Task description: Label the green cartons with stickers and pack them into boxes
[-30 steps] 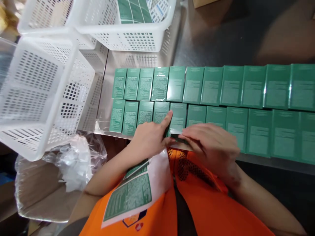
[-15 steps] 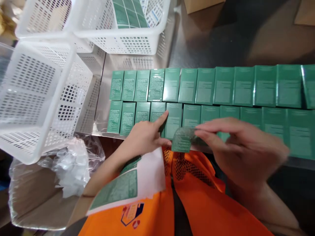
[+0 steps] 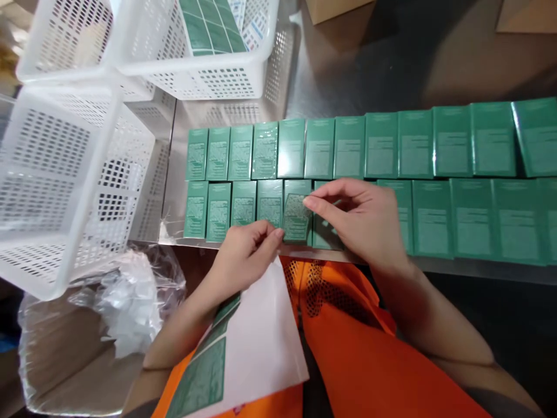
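A thin green sticker [image 3: 297, 217] with small print lies over the front of a green box in the near row. Its upper right corner is pinched between thumb and forefinger of my right hand [image 3: 359, 217]. My left hand [image 3: 250, 252] is closed, thumb and forefinger pressed together at the sticker's lower left corner. From under the left palm hangs a sticker sheet [image 3: 265, 331], its white backing bare on one side and green stickers along the other. Green boxes [image 3: 348, 145] stand in two close rows, those in the near row partly behind my hands.
White perforated baskets [image 3: 47, 174] stand at left; another white basket [image 3: 209, 81] holds green sticker sheets. Below left is a carton [image 3: 73, 371] with clear plastic [image 3: 130, 313]. Cardboard boxes [image 3: 339, 8] sit at the metal table's [image 3: 348, 69] far side.
My right hand has brought the sticker left and up onto a near-row box. The left forefinger has drawn back from pointing at that box to the sticker's lower corner.
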